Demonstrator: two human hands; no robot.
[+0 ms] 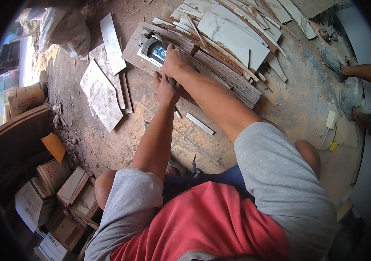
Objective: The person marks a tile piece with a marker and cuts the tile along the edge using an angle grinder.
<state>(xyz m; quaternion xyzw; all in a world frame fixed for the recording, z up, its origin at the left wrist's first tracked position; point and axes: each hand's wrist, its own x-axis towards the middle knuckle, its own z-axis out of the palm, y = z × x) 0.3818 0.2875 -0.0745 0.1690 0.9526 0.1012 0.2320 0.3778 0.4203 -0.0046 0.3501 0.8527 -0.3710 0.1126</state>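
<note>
My right hand (177, 61) is wrapped round a handheld power cutter (151, 47) with a grey guard and a blue-marked body. The cutter sits over a pale tile piece (145, 58), which lies on a dusty board (130, 51). Just nearer to me, my left hand (167, 89) rests by the board's near edge, close under the right wrist. Its fingers look spread, though the wrist and shadow partly cover what they touch. The cutter's blade is hidden from here.
Broken marbled tiles and strips (226, 32) are piled at the far right of the board. More white tile pieces (103, 93) lie to the left. A narrow white strip (200, 123) is on the floor. Cartons (57, 174) stand lower left; another person's feet (346, 102) are at right.
</note>
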